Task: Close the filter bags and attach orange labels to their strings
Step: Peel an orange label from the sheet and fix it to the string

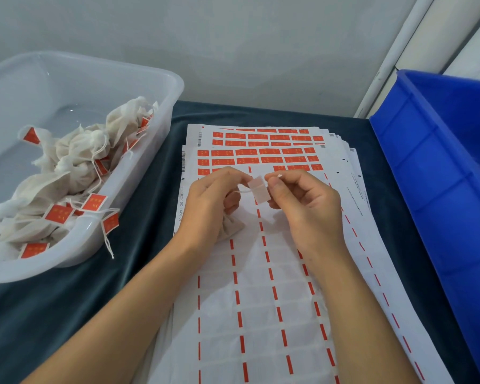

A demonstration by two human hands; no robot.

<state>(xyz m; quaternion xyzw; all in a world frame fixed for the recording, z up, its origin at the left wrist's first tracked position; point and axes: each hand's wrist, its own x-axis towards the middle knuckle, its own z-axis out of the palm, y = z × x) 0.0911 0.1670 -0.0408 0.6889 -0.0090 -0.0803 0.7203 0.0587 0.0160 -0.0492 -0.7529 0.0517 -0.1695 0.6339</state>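
My left hand (215, 198) grips a small white filter bag (233, 227) in its palm above the label sheets and pinches the bag's string (243, 190). My right hand (299, 198) pinches a label (259, 189) whose pale back faces me, with the string lying across it. Both hands meet over the top sheet of orange labels (261, 156); its lower part is peeled, leaving only red dashes.
A clear plastic tub (150, 79) at the left holds several white bags with orange labels (67, 173). A blue crate (441, 167) stands along the right. The stack of sheets lies on a dark cloth (94, 286). A grey wall is behind.
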